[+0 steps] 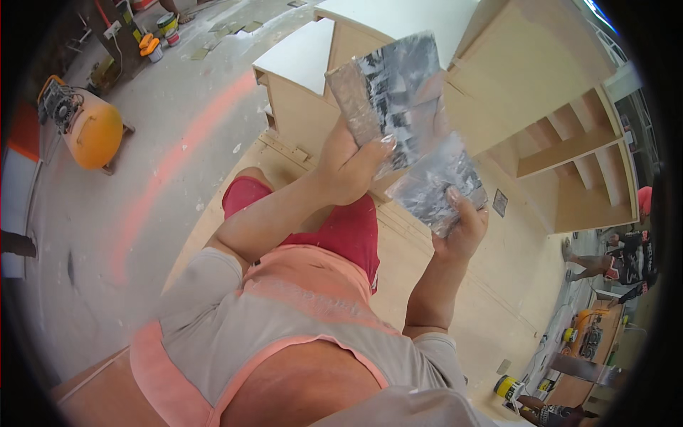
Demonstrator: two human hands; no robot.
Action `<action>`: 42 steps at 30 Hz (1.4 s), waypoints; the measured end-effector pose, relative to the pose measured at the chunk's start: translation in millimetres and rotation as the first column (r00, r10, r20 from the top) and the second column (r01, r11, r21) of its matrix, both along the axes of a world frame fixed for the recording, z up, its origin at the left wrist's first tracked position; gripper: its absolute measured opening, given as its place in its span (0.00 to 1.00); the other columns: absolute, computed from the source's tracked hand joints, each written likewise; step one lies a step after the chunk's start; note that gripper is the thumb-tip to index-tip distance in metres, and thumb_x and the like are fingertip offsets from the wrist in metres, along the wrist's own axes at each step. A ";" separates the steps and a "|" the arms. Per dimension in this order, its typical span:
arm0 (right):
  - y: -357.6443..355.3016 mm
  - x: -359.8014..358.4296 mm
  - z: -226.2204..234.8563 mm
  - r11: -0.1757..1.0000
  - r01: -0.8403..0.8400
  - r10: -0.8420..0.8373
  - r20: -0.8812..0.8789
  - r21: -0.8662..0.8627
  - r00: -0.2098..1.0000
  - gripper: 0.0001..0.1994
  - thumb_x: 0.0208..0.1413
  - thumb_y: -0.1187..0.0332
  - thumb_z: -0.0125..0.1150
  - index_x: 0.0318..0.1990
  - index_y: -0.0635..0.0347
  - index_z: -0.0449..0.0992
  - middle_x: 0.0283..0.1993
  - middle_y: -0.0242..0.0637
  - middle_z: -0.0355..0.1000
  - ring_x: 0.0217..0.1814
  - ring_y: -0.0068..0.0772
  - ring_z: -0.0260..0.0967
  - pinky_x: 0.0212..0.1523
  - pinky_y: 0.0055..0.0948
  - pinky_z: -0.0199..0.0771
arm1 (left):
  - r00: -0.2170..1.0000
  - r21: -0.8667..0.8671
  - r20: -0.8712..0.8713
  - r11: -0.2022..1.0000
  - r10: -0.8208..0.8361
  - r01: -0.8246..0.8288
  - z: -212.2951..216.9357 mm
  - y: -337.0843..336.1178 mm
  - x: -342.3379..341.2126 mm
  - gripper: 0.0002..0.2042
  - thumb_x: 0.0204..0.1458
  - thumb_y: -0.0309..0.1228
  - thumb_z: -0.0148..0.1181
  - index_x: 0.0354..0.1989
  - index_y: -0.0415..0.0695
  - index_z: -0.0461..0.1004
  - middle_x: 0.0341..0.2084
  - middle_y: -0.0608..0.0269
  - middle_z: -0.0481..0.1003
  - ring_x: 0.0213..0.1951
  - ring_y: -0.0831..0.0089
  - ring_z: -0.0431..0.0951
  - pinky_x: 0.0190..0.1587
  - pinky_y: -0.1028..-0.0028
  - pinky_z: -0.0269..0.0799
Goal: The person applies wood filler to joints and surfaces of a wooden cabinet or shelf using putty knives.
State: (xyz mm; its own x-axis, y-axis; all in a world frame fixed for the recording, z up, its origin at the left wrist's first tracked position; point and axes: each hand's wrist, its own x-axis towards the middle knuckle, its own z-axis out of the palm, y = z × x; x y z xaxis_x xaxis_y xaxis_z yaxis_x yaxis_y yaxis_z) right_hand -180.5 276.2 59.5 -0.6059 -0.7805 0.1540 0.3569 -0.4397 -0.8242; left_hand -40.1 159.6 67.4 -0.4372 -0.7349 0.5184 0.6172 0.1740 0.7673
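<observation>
My left hand grips a flat rectangular plate by its lower edge, thumb on top. Its face is smeared with grey, white and dark paste, with a brownish strip along the left side. In my right hand is a smaller flat plate, smeared grey and white and pinched between thumb and fingers. The two plates are raised in front of me, and the smaller one's upper edge overlaps or touches the larger one's lower part. I cannot tell what either plate is made of.
Pale wooden cabinets stand ahead, and an open shelf unit rises at the right. An orange-yellow air compressor sits on the grey floor at left. Paint buckets stand far left. Another person is at the far right.
</observation>
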 end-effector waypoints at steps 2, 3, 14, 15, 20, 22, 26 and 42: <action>0.9 -9.6 1.3 0.996 -0.042 0.045 -0.040 0.075 0.998 0.19 0.40 0.79 0.48 0.45 0.73 0.63 0.41 0.46 0.68 0.41 0.36 0.68 0.41 0.32 0.70 | 1.000 -0.010 0.025 1.000 0.001 -0.001 1.1 2.0 -5.3 0.18 0.44 0.18 0.48 0.47 0.37 0.58 0.37 0.64 0.67 0.38 0.79 0.67 0.43 0.77 0.62; 2.6 -13.1 3.0 0.995 -0.053 0.056 -0.036 0.081 0.998 0.19 0.40 0.79 0.48 0.45 0.73 0.63 0.41 0.46 0.68 0.41 0.36 0.68 0.41 0.32 0.70 | 0.995 -0.061 0.099 0.998 -0.005 0.011 -1.4 7.2 -5.1 0.18 0.44 0.19 0.47 0.47 0.36 0.58 0.37 0.64 0.67 0.38 0.79 0.67 0.43 0.77 0.62; 14.0 -50.9 70.9 0.912 0.290 -0.405 -0.742 -0.289 0.535 0.18 0.47 0.86 0.43 0.49 0.81 0.59 0.50 0.60 0.61 0.50 0.53 0.63 0.53 0.43 0.61 | 0.939 0.048 0.245 0.970 -0.242 0.238 -3.7 -28.8 7.5 0.16 0.44 0.23 0.47 0.45 0.33 0.64 0.36 0.61 0.70 0.39 0.77 0.67 0.43 0.75 0.64; 3.0 -46.8 88.7 0.879 0.253 -0.474 -0.800 -0.405 0.367 0.17 0.48 0.86 0.43 0.48 0.79 0.61 0.49 0.58 0.63 0.50 0.52 0.64 0.52 0.41 0.62 | 0.935 0.024 0.236 0.964 -0.264 0.266 3.1 -35.6 9.5 0.16 0.44 0.23 0.47 0.45 0.33 0.64 0.36 0.61 0.70 0.39 0.77 0.67 0.43 0.75 0.64; -13.1 -30.8 141.1 0.593 0.440 -0.319 -0.698 -0.675 -0.641 0.13 0.48 0.86 0.45 0.42 0.71 0.70 0.44 0.49 0.69 0.47 0.45 0.67 0.46 0.33 0.66 | 0.862 -0.192 0.357 0.874 -0.361 0.446 -10.3 -67.9 19.6 0.18 0.44 0.22 0.46 0.46 0.33 0.62 0.39 0.60 0.69 0.41 0.75 0.66 0.46 0.74 0.62; -24.3 -21.3 153.6 0.550 0.448 -0.273 -0.659 -0.705 -0.701 0.14 0.47 0.86 0.45 0.42 0.71 0.70 0.44 0.49 0.69 0.47 0.44 0.67 0.46 0.33 0.65 | 0.846 -0.233 0.403 0.855 -0.349 0.464 -46.6 -85.9 19.5 0.18 0.43 0.22 0.46 0.46 0.33 0.62 0.39 0.59 0.69 0.41 0.74 0.66 0.46 0.74 0.62; -40.2 -18.3 162.7 0.486 0.483 -0.255 -0.647 -0.729 -0.719 0.17 0.44 0.87 0.44 0.43 0.68 0.70 0.44 0.47 0.69 0.48 0.41 0.66 0.46 0.31 0.65 | 0.926 -0.235 0.194 0.901 -0.325 0.366 -84.2 -108.4 25.0 0.12 0.42 0.26 0.49 0.35 0.32 0.68 0.28 0.52 0.71 0.31 0.69 0.68 0.35 0.72 0.65; -94.7 -32.2 189.3 0.417 0.438 -0.034 -0.496 -0.796 -0.868 0.18 0.40 0.86 0.47 0.41 0.64 0.74 0.40 0.44 0.71 0.43 0.35 0.69 0.44 0.27 0.66 | 0.802 0.029 0.033 0.802 -0.597 0.596 -80.9 -129.3 40.9 0.17 0.42 0.20 0.45 0.44 0.33 0.63 0.35 0.62 0.70 0.36 0.79 0.68 0.40 0.77 0.65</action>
State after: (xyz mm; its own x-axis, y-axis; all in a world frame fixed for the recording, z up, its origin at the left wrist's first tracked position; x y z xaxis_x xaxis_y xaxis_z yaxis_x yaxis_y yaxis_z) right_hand -212.7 181.6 248.8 0.2197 -0.4449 0.8682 -0.6955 0.5527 0.4592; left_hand 0.9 30.3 -13.5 -0.8114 -0.3306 0.4820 0.5649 -0.2318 0.7919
